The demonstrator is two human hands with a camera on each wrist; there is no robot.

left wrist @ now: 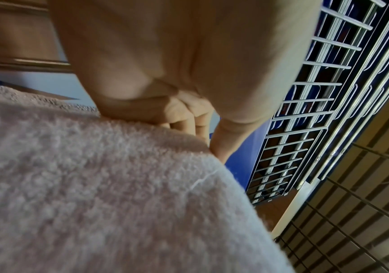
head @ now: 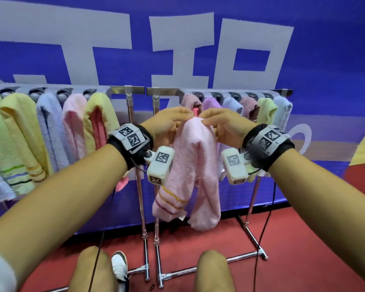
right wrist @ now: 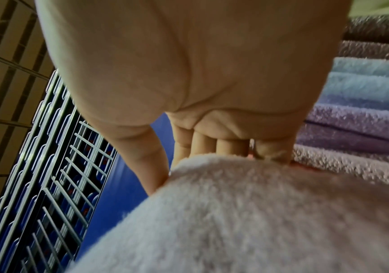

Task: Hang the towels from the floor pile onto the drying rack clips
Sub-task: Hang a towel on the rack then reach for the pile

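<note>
A pale pink towel (head: 193,165) hangs folded from both my hands in front of the right drying rack (head: 219,92). My left hand (head: 169,121) pinches its top fold from the left, and my right hand (head: 221,121) pinches it from the right, fingertips almost meeting just below the rack bar. In the left wrist view the left hand (left wrist: 188,120) curls over the pink towel (left wrist: 95,184). In the right wrist view the right hand (right wrist: 212,140) has fingers behind the pink towel (right wrist: 247,212) and thumb in front. The clip behind my hands is hidden.
Several towels (head: 51,131) hang on the left rack (head: 72,89), and several more towels (head: 253,108) fill the right rack beyond my hands. Rack legs (head: 144,239) stand on the red floor (head: 303,249). My knees (head: 213,268) and a shoe (head: 119,266) are below. A blue banner (head: 325,60) lies behind.
</note>
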